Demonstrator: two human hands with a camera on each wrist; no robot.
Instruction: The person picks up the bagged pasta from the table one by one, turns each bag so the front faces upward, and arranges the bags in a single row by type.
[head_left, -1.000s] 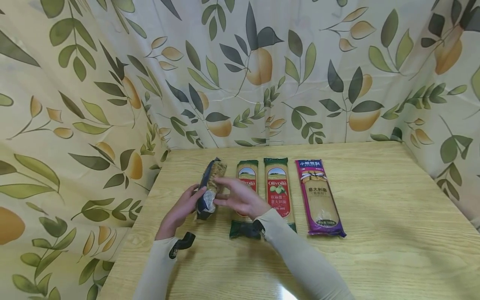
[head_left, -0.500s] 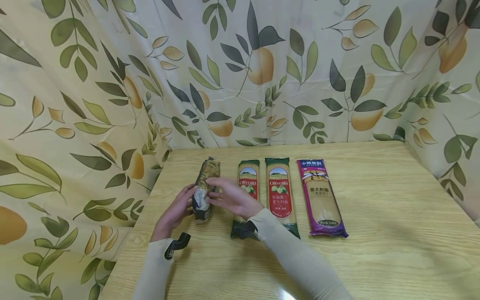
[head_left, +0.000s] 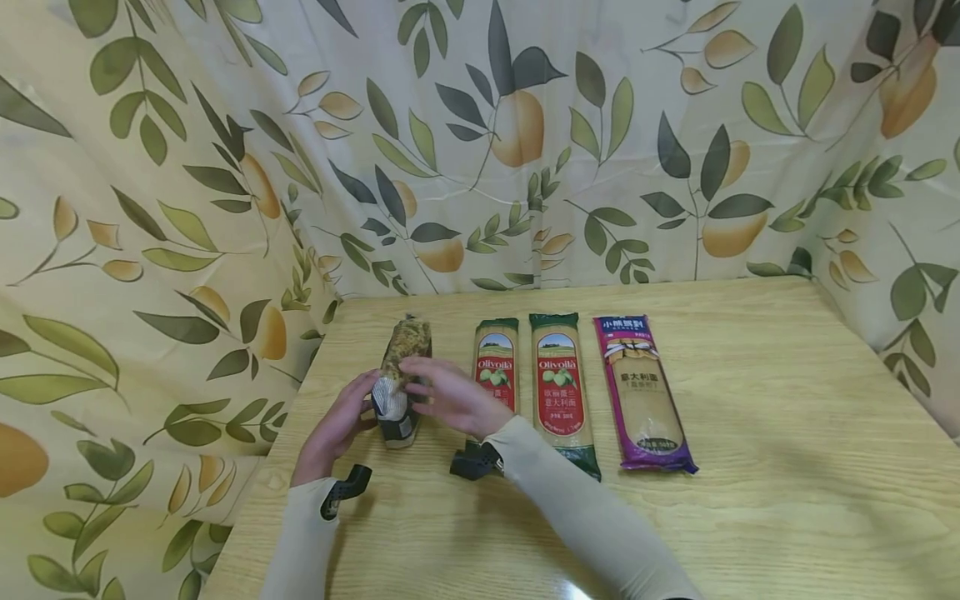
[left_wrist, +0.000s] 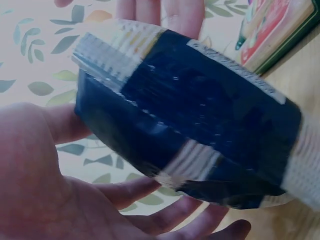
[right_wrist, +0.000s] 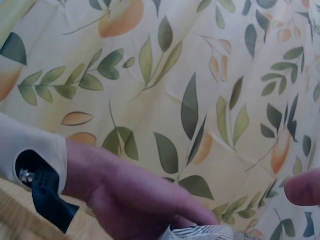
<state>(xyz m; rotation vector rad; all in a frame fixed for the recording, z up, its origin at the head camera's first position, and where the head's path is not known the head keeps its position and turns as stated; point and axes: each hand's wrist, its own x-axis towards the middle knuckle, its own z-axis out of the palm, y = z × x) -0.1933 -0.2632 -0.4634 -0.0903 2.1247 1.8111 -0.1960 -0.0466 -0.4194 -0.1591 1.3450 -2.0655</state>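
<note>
A dark blue bag of short pasta [head_left: 408, 337], with a clear window and a striped patch, is at the left of the table between both hands. My left hand [head_left: 337, 429] holds it from the left; in the left wrist view the thumb meets one end of the pasta bag [left_wrist: 220, 105] and the fingers curve along its lower side. From the right, my right hand [head_left: 459, 402] grips the bag, its fingers lying on the window side. Only a striped corner of the bag shows in the right wrist view, beside the right hand [right_wrist: 140, 195].
Two green-and-red spaghetti packs [head_left: 557, 379] lie side by side right of the bag, the nearer one partly behind the right hand. A purple spaghetti pack [head_left: 647, 400] lies farther right. A leaf-patterned curtain [head_left: 600, 200] borders the wooden table [head_left: 780, 417] at the back and sides.
The pasta bag has shifted left and turned in the hands, so its window and striped patch face the head camera more. Both hands have moved slightly left with it.
</note>
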